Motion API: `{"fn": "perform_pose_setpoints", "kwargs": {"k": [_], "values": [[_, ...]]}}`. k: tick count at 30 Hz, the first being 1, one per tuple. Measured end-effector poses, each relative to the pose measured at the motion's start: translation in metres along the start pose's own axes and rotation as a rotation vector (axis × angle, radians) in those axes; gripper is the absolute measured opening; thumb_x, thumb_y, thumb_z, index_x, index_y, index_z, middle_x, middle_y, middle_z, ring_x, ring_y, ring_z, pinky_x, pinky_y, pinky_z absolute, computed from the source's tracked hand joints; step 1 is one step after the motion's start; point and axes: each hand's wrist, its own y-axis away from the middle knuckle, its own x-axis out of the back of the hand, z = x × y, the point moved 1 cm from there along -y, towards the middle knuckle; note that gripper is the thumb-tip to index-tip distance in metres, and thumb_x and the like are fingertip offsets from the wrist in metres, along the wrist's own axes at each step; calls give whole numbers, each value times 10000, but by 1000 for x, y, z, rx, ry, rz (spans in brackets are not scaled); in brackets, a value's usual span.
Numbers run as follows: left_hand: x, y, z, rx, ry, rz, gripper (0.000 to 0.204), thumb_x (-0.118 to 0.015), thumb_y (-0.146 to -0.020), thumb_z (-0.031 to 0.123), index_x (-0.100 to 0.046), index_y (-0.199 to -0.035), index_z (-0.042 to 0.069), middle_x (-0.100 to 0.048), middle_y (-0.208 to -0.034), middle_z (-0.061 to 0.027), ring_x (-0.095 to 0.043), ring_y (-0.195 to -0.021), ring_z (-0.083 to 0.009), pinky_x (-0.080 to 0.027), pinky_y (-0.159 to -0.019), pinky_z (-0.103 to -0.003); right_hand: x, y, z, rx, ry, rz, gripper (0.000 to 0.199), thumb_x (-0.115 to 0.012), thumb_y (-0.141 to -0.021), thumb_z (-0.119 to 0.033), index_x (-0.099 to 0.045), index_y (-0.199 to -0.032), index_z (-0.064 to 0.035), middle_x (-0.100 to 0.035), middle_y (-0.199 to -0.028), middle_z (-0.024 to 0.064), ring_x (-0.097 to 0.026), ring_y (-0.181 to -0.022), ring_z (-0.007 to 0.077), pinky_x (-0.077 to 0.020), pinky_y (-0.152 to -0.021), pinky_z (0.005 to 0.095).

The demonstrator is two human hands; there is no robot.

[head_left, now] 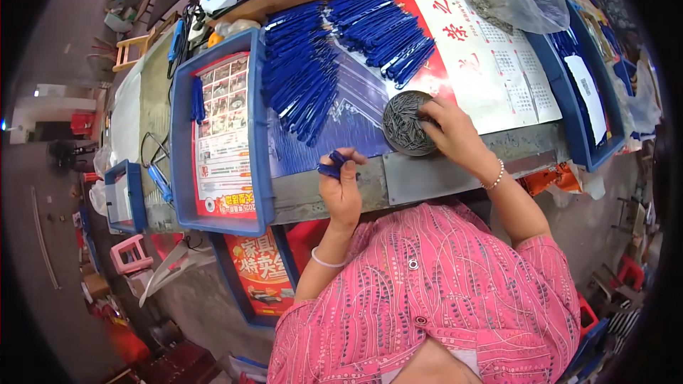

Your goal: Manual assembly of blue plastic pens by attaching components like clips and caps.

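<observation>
left hand (pixel 341 188) around blue pen part (pixel 331 165) — right hand (pixel 449 131) in round dish (pixel 405 124)

Bright, even light; sharp centre, fisheye bending and dark rim.

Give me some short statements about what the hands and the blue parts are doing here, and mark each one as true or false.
1. The left hand holds a small blue part. True.
2. The right hand rests on the person's lap. False: it reaches into a round dish full of small dark metal pieces.
3. Many long blue parts lie in rows on the table beyond the dish. True.
4. The blue tray at the person's left is filled to the top with blue parts. False: it holds a printed sheet and only a few blue parts at its far left side.
5. Both hands are inside the clear plastic bag. False: the bag lies apart, at the far right of the table.
</observation>
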Motion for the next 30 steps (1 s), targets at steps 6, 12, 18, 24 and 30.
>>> {"fn": "perform_pose_setpoints", "kwargs": {"k": [6, 12, 18, 24, 30], "values": [[9, 8, -25, 57, -62, -51, 178, -502, -965, 149, -553, -1049, 0, -640, -986, -95, -589, -935, -162, -434, -886, -299, -2, -11, 1, 86, 267, -91, 203, -630, -754, -87, -581, -942, -29, -533, -856, 140, -524, -868, 321, -398, -806, 415], [14, 13, -29, 66, -80, -75, 197, -502, -966, 153, -560, -1076, -1, -644, -999, -96, -592, -947, -161, -440, -884, -296, -9, -23, 6, 50, 343, -195, 167, -620, -750, -86, -569, -895, -23, -540, -850, 131, -527, -878, 316, -382, -823, 418], [12, 15, -31, 136, 20, -73, 238, -497, -971, 180, -544, -1117, -2, -640, -957, -91, -593, -826, -131, -467, -769, -264, 3, -24, 2, 72, 112, -116, 146, -616, -764, -79, -578, -875, 8, -583, -814, 163, -566, -796, 335, -432, -720, 407], [-1, 5, -3, 240, 17, -203, 274, -481, -979, 209, -534, -1143, -4, -640, -917, -87, -553, -697, -91, -451, -652, -228, 14, -19, -11, -55, -160, -96, 160, -623, -779, -65, -571, -898, 29, -585, -784, 179, -567, -727, 352, -451, -655, 388], [-21, -7, 15, 105, -121, -383, 318, -491, -971, 211, -517, -1213, 6, -652, -842, -70, -548, -621, -93, -453, -592, -216, 26, -12, -49, 97, -131, -192, 139, -610, -781, -41, -553, -891, 22, -563, -800, 160, -550, -772, 352, -440, -697, 396]]}}
